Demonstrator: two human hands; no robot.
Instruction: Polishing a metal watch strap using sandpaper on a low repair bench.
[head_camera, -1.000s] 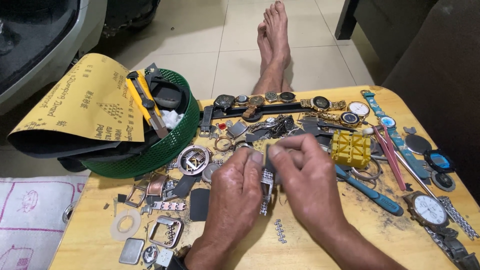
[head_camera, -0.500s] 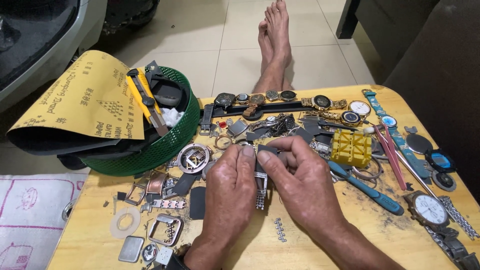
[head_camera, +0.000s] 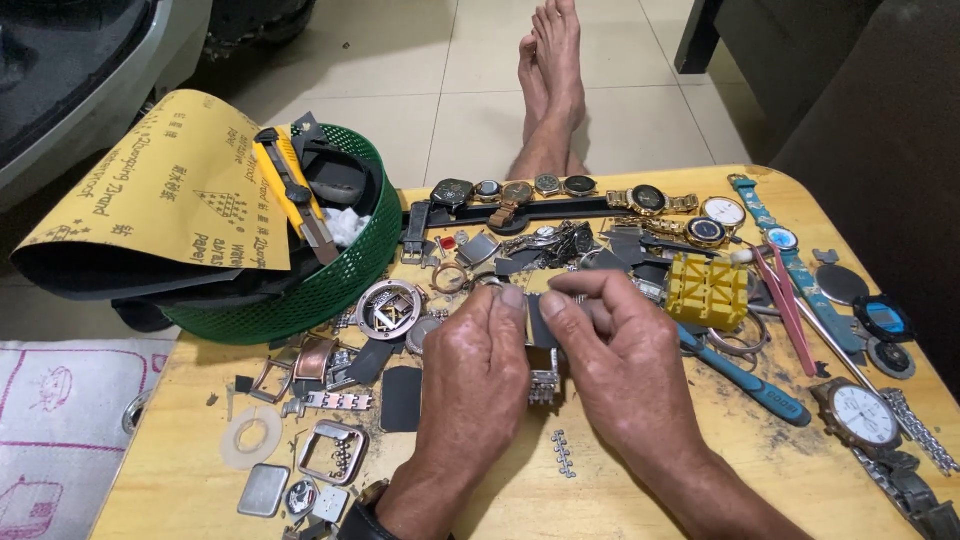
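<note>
We work over a wooden tabletop. Beyond our fingers to the left sits one green basket with one yellow sandpaper sheet and one yellow utility knife. Our left hand and right hand meet, fingers narrow, pinching one metal watch bracelet that hangs between them just above the tabletop. Right of our fingers lie one yellow block holder and one blue-handled tool; just below them, one short strip of links. We judge the bracelet could slip, because so little of it is gripped, and loose pins could vanish among the scattered parts.
</note>
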